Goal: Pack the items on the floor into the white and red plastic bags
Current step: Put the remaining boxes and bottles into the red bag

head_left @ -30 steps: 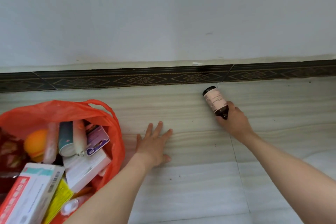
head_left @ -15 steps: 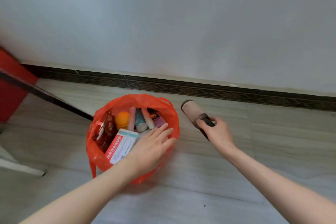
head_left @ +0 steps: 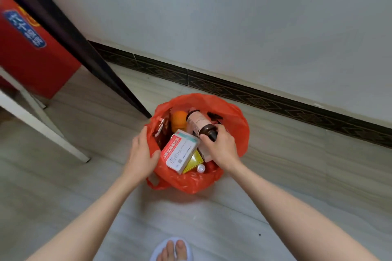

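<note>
Gripping brown bottle (head_left: 200, 123) by its dark end, right hand (head_left: 220, 146) sits over red bag (head_left: 237, 125) at frame center; left hand (head_left: 141, 150), fingers spread, presses bag's left rim.

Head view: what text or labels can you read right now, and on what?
"六个核桃", white on a blue badge: red carton.
"四季抗病毒胶囊", partly blurred: white and red medicine box in the red bag.
Brown bottle label in the right hand: too blurred.
</note>
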